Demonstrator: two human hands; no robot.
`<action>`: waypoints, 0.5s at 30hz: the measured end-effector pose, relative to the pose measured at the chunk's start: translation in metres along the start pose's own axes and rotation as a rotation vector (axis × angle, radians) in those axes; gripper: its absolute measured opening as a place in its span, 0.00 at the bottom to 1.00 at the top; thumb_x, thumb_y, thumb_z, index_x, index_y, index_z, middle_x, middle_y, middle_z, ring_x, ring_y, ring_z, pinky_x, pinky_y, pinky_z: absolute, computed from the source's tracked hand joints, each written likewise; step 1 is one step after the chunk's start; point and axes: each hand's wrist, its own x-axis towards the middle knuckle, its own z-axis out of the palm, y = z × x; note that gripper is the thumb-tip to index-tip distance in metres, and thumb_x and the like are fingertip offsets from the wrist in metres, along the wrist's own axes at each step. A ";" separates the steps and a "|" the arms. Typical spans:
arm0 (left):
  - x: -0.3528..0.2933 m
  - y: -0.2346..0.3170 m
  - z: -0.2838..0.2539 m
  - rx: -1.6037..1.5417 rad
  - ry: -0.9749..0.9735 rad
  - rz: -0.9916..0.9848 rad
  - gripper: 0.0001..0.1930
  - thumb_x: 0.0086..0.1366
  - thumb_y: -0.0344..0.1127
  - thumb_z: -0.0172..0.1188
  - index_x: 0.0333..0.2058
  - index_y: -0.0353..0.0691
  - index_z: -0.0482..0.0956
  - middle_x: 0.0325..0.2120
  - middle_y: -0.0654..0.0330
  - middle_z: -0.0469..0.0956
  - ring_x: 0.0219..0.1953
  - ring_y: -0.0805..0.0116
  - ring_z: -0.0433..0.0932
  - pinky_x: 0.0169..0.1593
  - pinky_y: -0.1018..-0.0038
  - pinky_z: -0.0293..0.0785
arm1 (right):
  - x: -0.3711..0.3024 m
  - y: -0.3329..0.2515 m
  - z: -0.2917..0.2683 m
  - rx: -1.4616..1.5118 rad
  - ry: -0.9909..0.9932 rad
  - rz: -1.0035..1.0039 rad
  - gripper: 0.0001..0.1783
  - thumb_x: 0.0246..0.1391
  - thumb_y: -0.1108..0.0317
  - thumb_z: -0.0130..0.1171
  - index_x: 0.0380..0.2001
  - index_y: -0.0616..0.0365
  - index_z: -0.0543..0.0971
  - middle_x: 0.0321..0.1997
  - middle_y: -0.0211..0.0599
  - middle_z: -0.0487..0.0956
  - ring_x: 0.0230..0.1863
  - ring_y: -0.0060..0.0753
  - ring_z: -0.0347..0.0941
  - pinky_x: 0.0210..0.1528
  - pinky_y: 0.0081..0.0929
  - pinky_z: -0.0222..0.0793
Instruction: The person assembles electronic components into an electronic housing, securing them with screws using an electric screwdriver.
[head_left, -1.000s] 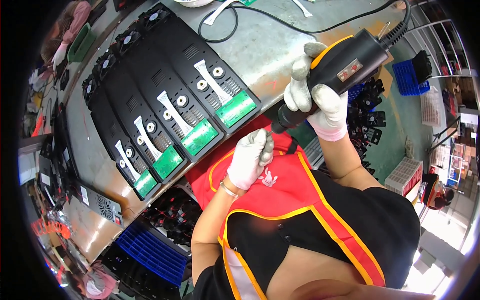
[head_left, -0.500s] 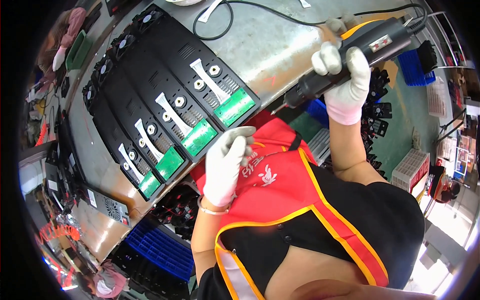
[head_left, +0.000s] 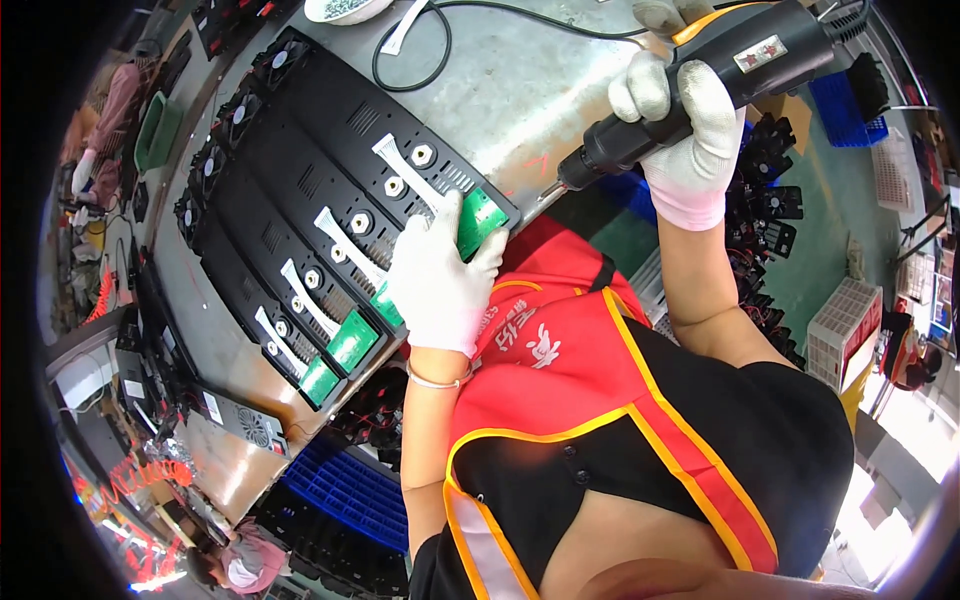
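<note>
Several black panels (head_left: 330, 120) with small fans lie side by side on the metal table. Each has a green circuit board (head_left: 482, 222) at its near end, a white ribbon cable (head_left: 405, 165) and hex nuts. My left hand (head_left: 435, 275), in a white glove, rests at the rightmost panel with thumb and index finger apart, touching the edges of its board. The palm partly hides the neighbouring board. My gloved right hand (head_left: 695, 140) is wrapped around a black electric screwdriver (head_left: 640, 140), raised right of the panels, its bit pointing down-left. Grey glove fingertips show beyond the tool.
A black cord (head_left: 450, 45) loops over the table (head_left: 540, 90). A white bowl (head_left: 345, 10) of small parts stands at the far edge. Blue crates (head_left: 335, 500) sit below the left table edge; a white crate (head_left: 845, 320) stands at right. Another person (head_left: 105, 125) is at far left.
My left hand has moved from in front of the table edge up onto the rightmost panel, its fingers spreading around the green board. The screwdriver stays in my right hand, slightly shifted.
</note>
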 end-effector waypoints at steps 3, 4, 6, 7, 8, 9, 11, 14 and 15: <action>0.003 0.001 0.000 0.032 -0.034 -0.030 0.24 0.50 0.45 0.69 0.44 0.41 0.80 0.25 0.53 0.73 0.29 0.55 0.75 0.33 0.65 0.72 | 0.007 0.011 -0.012 -0.034 -0.101 -0.104 0.19 0.58 0.70 0.49 0.54 0.56 0.66 0.51 0.38 0.71 0.26 0.21 0.60 0.31 0.24 0.62; 0.003 0.001 0.000 0.055 -0.043 -0.041 0.22 0.52 0.46 0.68 0.43 0.41 0.81 0.24 0.53 0.74 0.28 0.56 0.76 0.33 0.66 0.73 | 0.009 0.015 -0.022 -0.037 -0.160 -0.089 0.16 0.58 0.71 0.49 0.51 0.56 0.67 0.39 0.37 0.72 0.26 0.23 0.60 0.31 0.28 0.63; 0.004 0.002 0.001 0.051 -0.042 -0.060 0.21 0.52 0.46 0.67 0.42 0.40 0.82 0.24 0.53 0.74 0.28 0.56 0.76 0.33 0.66 0.73 | 0.012 0.020 -0.023 -0.033 -0.188 -0.063 0.14 0.58 0.71 0.49 0.49 0.55 0.68 0.34 0.35 0.71 0.26 0.24 0.61 0.31 0.29 0.64; 0.003 0.002 0.001 0.045 -0.040 -0.078 0.21 0.52 0.46 0.67 0.41 0.40 0.82 0.24 0.53 0.74 0.28 0.56 0.76 0.32 0.66 0.72 | 0.014 0.022 -0.021 -0.031 -0.216 -0.039 0.12 0.58 0.71 0.49 0.47 0.55 0.68 0.29 0.34 0.70 0.27 0.25 0.62 0.31 0.30 0.64; 0.003 0.003 0.002 0.046 -0.041 -0.083 0.21 0.52 0.46 0.67 0.41 0.40 0.82 0.24 0.53 0.74 0.28 0.56 0.76 0.32 0.66 0.72 | 0.013 0.021 -0.014 -0.057 -0.141 0.003 0.09 0.59 0.72 0.48 0.43 0.54 0.69 0.25 0.35 0.69 0.27 0.28 0.64 0.31 0.32 0.65; 0.004 0.004 0.001 0.049 -0.040 -0.081 0.21 0.52 0.46 0.67 0.41 0.40 0.82 0.24 0.52 0.74 0.28 0.56 0.76 0.32 0.65 0.72 | 0.014 0.023 -0.014 -0.058 -0.143 0.006 0.09 0.59 0.72 0.48 0.43 0.54 0.69 0.25 0.35 0.69 0.27 0.28 0.64 0.31 0.32 0.65; 0.005 0.004 0.000 0.049 -0.038 -0.083 0.20 0.52 0.46 0.66 0.41 0.40 0.82 0.24 0.52 0.74 0.28 0.56 0.76 0.32 0.65 0.72 | 0.016 0.027 -0.015 -0.087 -0.195 0.013 0.06 0.60 0.73 0.47 0.40 0.55 0.69 0.24 0.36 0.70 0.27 0.29 0.66 0.32 0.32 0.66; 0.006 0.003 -0.001 0.061 -0.068 -0.075 0.20 0.51 0.45 0.67 0.40 0.39 0.82 0.24 0.52 0.74 0.28 0.55 0.76 0.32 0.65 0.72 | 0.017 0.032 -0.006 -0.118 -0.183 0.021 0.05 0.59 0.74 0.48 0.39 0.57 0.70 0.25 0.40 0.73 0.26 0.31 0.69 0.33 0.35 0.69; 0.006 0.002 0.000 0.056 -0.074 -0.070 0.21 0.50 0.45 0.67 0.41 0.40 0.81 0.25 0.53 0.74 0.29 0.55 0.76 0.33 0.64 0.72 | 0.018 0.035 -0.004 -0.142 -0.188 0.020 0.05 0.59 0.75 0.48 0.39 0.58 0.70 0.26 0.41 0.74 0.26 0.32 0.70 0.33 0.36 0.69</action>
